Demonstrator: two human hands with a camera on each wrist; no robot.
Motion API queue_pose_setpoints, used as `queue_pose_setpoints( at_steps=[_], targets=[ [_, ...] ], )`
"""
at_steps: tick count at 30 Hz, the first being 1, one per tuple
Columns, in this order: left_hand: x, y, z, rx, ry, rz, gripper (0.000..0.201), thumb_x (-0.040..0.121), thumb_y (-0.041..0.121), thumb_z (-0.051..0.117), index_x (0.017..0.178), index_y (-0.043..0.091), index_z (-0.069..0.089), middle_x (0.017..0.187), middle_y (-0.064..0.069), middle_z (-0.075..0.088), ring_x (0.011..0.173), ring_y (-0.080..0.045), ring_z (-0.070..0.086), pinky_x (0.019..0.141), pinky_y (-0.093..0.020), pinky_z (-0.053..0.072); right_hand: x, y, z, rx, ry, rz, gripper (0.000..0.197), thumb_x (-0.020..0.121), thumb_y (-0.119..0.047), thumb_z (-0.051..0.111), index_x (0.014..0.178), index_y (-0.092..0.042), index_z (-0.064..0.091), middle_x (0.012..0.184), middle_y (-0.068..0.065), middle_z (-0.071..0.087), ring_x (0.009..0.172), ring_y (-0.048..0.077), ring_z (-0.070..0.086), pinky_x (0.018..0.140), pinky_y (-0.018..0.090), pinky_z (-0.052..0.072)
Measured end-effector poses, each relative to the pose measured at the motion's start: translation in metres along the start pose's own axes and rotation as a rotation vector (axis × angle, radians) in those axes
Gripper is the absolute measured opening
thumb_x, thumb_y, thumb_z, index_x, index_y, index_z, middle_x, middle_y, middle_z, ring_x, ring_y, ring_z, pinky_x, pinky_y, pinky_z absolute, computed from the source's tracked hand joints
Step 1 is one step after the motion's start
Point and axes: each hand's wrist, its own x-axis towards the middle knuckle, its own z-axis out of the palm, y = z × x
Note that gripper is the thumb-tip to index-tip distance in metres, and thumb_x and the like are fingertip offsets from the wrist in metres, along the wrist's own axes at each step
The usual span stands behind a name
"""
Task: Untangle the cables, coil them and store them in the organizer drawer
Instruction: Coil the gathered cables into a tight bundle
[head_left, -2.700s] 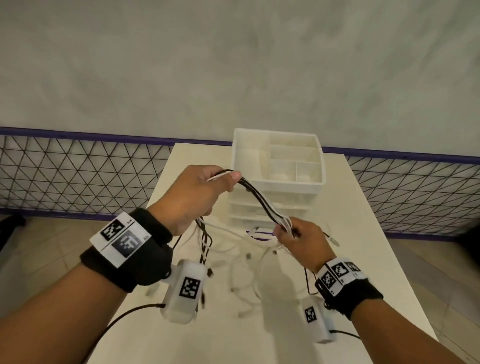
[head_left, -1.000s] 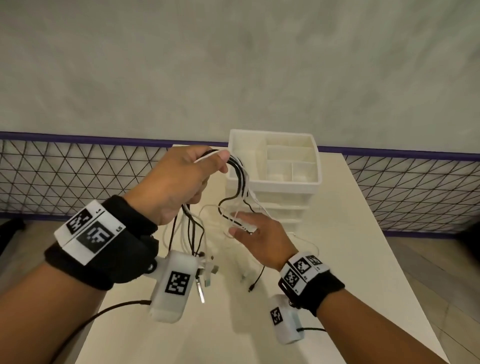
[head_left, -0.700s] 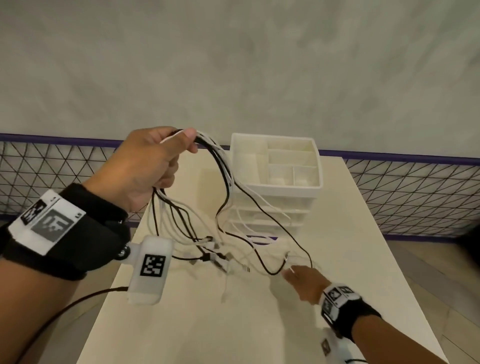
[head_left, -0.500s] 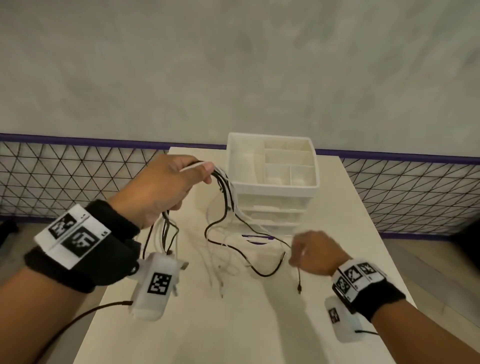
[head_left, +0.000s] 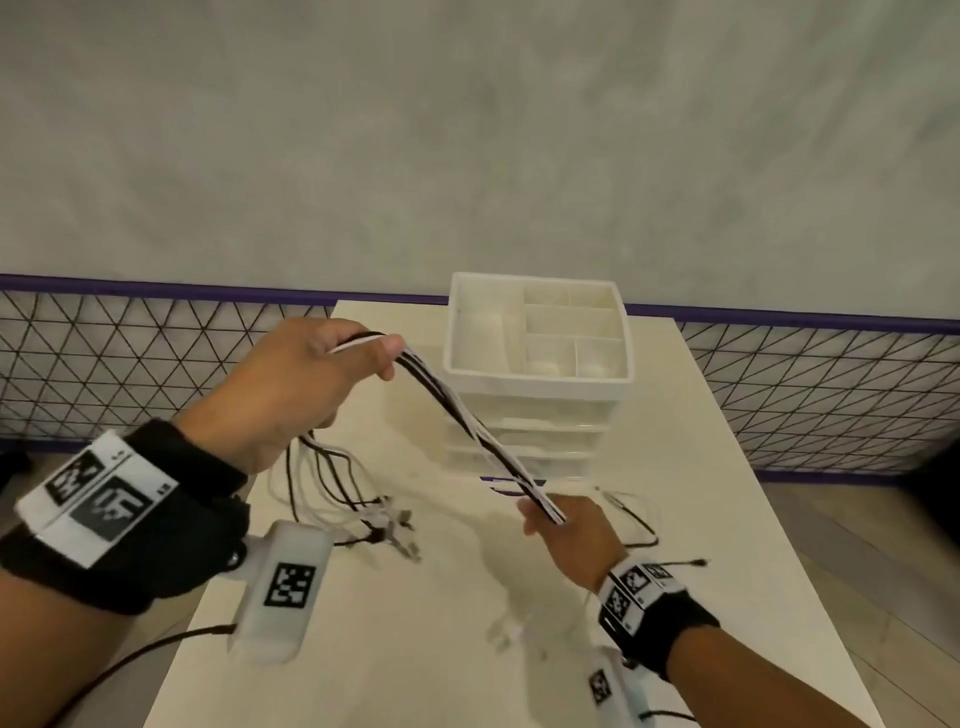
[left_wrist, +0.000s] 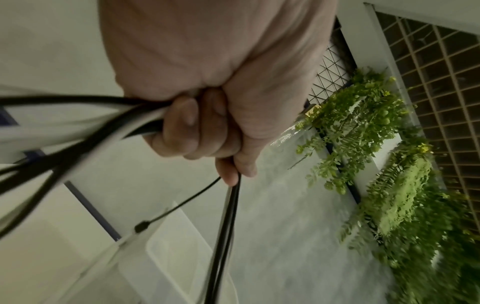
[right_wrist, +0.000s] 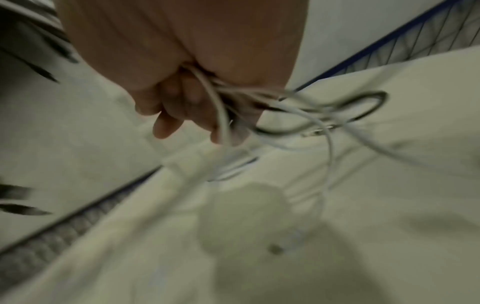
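Note:
A bundle of black and white cables (head_left: 480, 434) runs taut between my two hands above the table. My left hand (head_left: 306, 384) grips the upper end in a fist (left_wrist: 197, 123), and loose ends (head_left: 358, 499) hang from it down to the table. Lower and to the right, my right hand (head_left: 569, 530) grips the bundle's other end; white and dark cable loops (right_wrist: 324, 115) trail from its fingers. The white organizer (head_left: 540, 374) with an open compartmented top tray and drawers below stands just behind the bundle.
The cream table (head_left: 467, 623) has cable ends and plugs (head_left: 670, 551) lying right of my right hand. A wire mesh fence (head_left: 130, 364) with a purple rail runs behind the table. Green plants (left_wrist: 389, 164) show in the left wrist view.
My right hand took hold of the hanging cables and pulled them down and right, so the slack loops are now one taut bundle. My left hand dropped slightly and kept its grip.

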Motion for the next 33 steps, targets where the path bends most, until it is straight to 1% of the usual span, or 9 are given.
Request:
queue_pose_setpoints(
  at_steps=[8, 10, 12, 15, 19, 21, 25, 29, 33],
  targets=[
    [0.015, -0.005, -0.022, -0.128, 0.145, -0.064, 0.032, 0.091, 0.045, 0.063, 0.087, 0.015, 0.072, 0.049, 0.006, 0.035, 0.050, -0.017, 0.029, 0.051, -0.029, 0.028, -0.004, 0.070, -0.034, 0.046, 0.076, 0.464, 0.043, 0.089, -0.050, 0.066, 0.077, -0.010, 0.073, 0.061, 0.001, 0.069, 0.054, 0.017, 0.061, 0.056, 0.024, 0.051],
    [0.016, -0.007, -0.017, -0.139, 0.121, -0.054, 0.031, 0.091, 0.045, 0.063, 0.086, 0.015, 0.071, 0.053, 0.001, 0.033, 0.051, -0.018, 0.026, 0.050, -0.029, 0.027, 0.000, 0.070, -0.043, 0.119, 0.121, 0.560, 0.048, 0.088, -0.052, 0.066, 0.084, -0.004, 0.073, 0.066, 0.007, 0.071, 0.052, 0.022, 0.063, 0.050, 0.024, 0.050],
    [0.014, -0.008, -0.006, -0.103, 0.110, -0.041, 0.032, 0.094, 0.044, 0.061, 0.087, 0.014, 0.070, 0.059, -0.005, 0.033, 0.053, -0.019, 0.027, 0.050, -0.029, 0.027, 0.008, 0.063, -0.055, 0.111, 0.190, 0.601, 0.051, 0.088, -0.057, 0.063, 0.082, -0.008, 0.073, 0.077, 0.013, 0.072, 0.063, 0.030, 0.068, 0.058, 0.032, 0.055],
    [0.011, -0.011, 0.006, -0.019, 0.113, -0.049, 0.032, 0.094, 0.046, 0.059, 0.085, 0.017, 0.069, 0.061, -0.006, 0.039, 0.053, -0.019, 0.035, 0.049, -0.029, 0.034, 0.025, 0.037, -0.076, -0.026, 0.344, 0.530, 0.060, 0.082, -0.062, 0.064, 0.111, -0.011, 0.071, 0.111, 0.018, 0.072, 0.100, 0.041, 0.068, 0.089, 0.048, 0.057],
    [0.008, -0.006, 0.013, 0.052, 0.070, -0.050, 0.031, 0.093, 0.046, 0.060, 0.085, 0.017, 0.069, 0.061, -0.003, 0.040, 0.057, -0.018, 0.038, 0.052, -0.028, 0.035, 0.032, -0.003, -0.110, -0.102, 0.559, 0.203, 0.032, 0.084, -0.037, 0.070, 0.103, -0.011, 0.063, 0.098, 0.010, 0.067, 0.100, 0.036, 0.064, 0.086, 0.038, 0.048],
    [0.006, -0.002, 0.014, 0.067, 0.034, -0.035, 0.028, 0.093, 0.043, 0.062, 0.086, 0.017, 0.069, 0.056, 0.005, 0.041, 0.054, -0.013, 0.036, 0.049, -0.024, 0.034, 0.029, -0.004, -0.119, -0.294, 0.472, 0.166, 0.044, 0.082, -0.033, 0.071, 0.120, -0.019, 0.057, 0.114, 0.008, 0.059, 0.109, 0.035, 0.059, 0.097, 0.044, 0.043],
    [0.003, -0.003, 0.020, 0.158, -0.069, -0.015, 0.031, 0.095, 0.047, 0.057, 0.085, 0.021, 0.070, 0.048, 0.012, 0.043, 0.054, -0.013, 0.038, 0.053, -0.026, 0.036, 0.018, 0.013, -0.118, -0.656, 0.061, 0.356, 0.094, 0.078, -0.036, 0.072, 0.154, -0.032, 0.017, 0.157, 0.006, 0.027, 0.138, 0.031, 0.038, 0.110, 0.054, 0.031],
    [-0.003, -0.011, 0.048, 0.270, -0.227, 0.005, 0.039, 0.095, 0.053, 0.051, 0.081, 0.023, 0.071, 0.058, 0.017, 0.057, 0.061, -0.008, 0.052, 0.059, -0.025, 0.038, 0.005, -0.025, -0.113, -0.354, 0.049, -0.018, 0.086, 0.078, -0.021, 0.072, 0.151, -0.034, 0.029, 0.156, -0.003, 0.031, 0.142, 0.021, 0.035, 0.118, 0.052, 0.028],
    [-0.009, 0.001, 0.082, 0.314, -0.386, 0.158, 0.036, 0.100, 0.047, 0.046, 0.073, 0.033, 0.066, 0.066, 0.022, 0.062, 0.064, 0.015, 0.054, 0.059, -0.010, 0.034, -0.025, -0.100, -0.085, -0.049, -0.234, -0.375, 0.085, 0.075, -0.022, 0.082, 0.146, -0.042, 0.039, 0.143, -0.013, 0.052, 0.130, 0.002, 0.047, 0.108, 0.022, 0.037]
  ],
)
